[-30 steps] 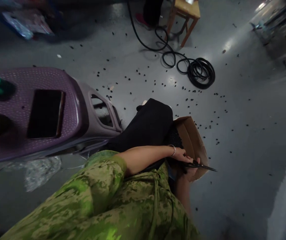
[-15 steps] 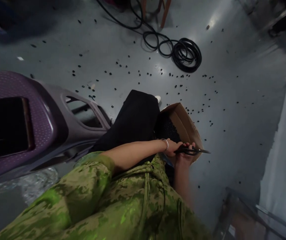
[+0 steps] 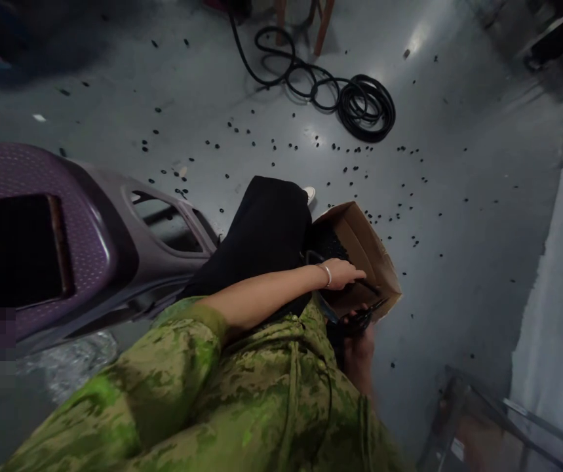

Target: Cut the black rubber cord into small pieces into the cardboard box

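Note:
My left hand (image 3: pixel 343 274), with a band at its wrist, is closed over the cardboard box (image 3: pixel 367 252) around a black cord (image 3: pixel 372 287). One end of the cord sticks out past the fingertips, and a black loop shows behind the wrist. Lower down, by the box's near edge, my right hand (image 3: pixel 361 347) grips black-handled scissors (image 3: pixel 357 320). Their blades point up and to the right, close to the cord's end. Many small black pieces (image 3: pixel 330 244) fill the shadowed side of the box. Parts of the right fingers are dark and hard to see.
Small black pieces (image 3: pixel 345 170) lie scattered over the grey floor. A coiled black hose (image 3: pixel 367 108) lies ahead, near wooden legs (image 3: pixel 324 26). At left stands a purple-grey plastic chair (image 3: pixel 104 216) with a phone (image 3: pixel 23 249) on it. Clear plastic wrap (image 3: pixel 82 360) lies below the chair.
The right hand has drawn the scissors back toward me, and the blades have turned upward. My left hand has come apart from the scissors, with the cord showing. The floor hose's loops have shifted.

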